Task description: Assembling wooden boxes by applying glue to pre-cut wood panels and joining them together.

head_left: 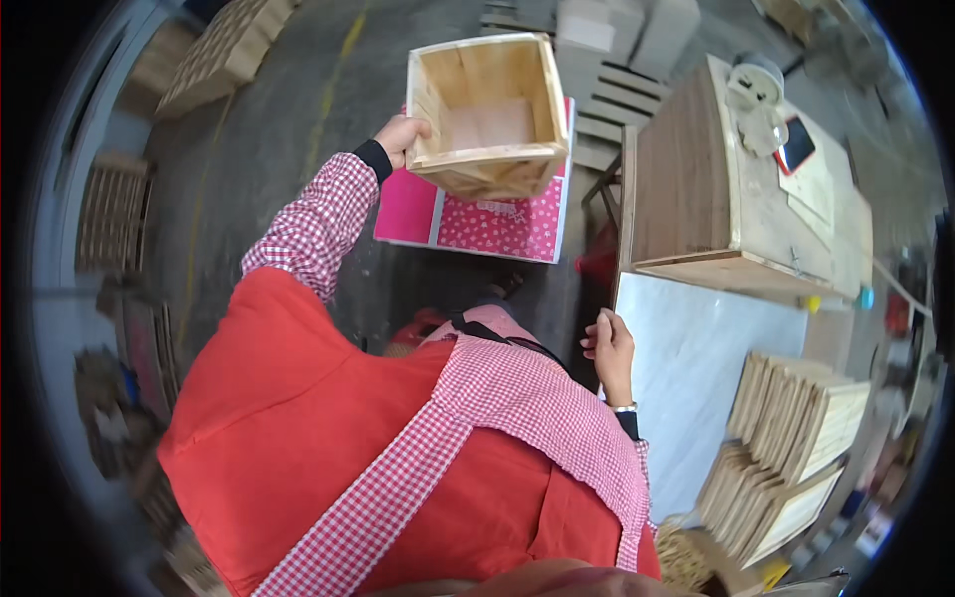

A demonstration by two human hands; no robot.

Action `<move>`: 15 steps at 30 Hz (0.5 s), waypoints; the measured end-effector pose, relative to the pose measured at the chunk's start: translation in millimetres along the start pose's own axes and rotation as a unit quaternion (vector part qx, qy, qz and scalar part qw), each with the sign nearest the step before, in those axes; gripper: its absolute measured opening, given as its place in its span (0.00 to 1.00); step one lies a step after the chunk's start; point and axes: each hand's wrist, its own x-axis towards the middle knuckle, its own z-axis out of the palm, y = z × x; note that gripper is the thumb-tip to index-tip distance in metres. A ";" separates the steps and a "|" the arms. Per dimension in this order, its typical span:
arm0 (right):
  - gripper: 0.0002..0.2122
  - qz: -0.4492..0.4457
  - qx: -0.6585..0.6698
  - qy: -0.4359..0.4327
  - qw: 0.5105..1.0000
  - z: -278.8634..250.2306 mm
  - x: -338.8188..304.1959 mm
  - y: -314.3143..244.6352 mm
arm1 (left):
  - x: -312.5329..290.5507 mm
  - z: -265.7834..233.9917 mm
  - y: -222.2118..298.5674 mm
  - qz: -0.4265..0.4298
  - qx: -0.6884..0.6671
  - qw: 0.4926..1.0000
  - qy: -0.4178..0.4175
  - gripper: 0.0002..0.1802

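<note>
An open wooden box (434, 88) of pale planks is held up ahead of me, its opening turned toward me. My left hand (401, 137) grips its left wall near the lower corner; the thumb shows on the wood and the other fingers are partly hidden. Beneath the box is a pink patterned surface (497, 227) with a white border, partly covered by it. My right hand (610, 350) hangs beside the edge of a pale worktable (662, 358), holding nothing, with its fingers loosely curled and a little apart.
A large wooden cabinet (686, 169) stands at the right, with a phone (795, 146) and a roll of tape (756, 80) on top. Stacked wooden panels (791, 418) lie at the table's right. Pallets (622, 111) and cartons (221, 55) stand farther off on the grey floor.
</note>
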 end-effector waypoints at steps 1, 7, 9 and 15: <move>0.16 0.029 -0.010 0.014 0.999 2.0 0.8 9.6 | 31.4 -0.6 5.2 -0.018 0.015 1.000 -0.019 0.20; 0.16 0.160 0.040 0.121 0.979 2.8 2.1 40.9 | 197.8 30.2 -2.4 -0.035 0.046 0.997 -0.056 0.24; 0.16 0.197 0.058 0.152 0.967 3.8 1.7 41.3 | 237.5 39.2 -5.5 -0.041 0.061 0.995 -0.061 0.24; 0.16 0.259 0.116 0.205 0.937 20.8 0.0 59.2 | 314.5 52.5 -13.0 -0.077 0.081 0.993 -0.030 0.24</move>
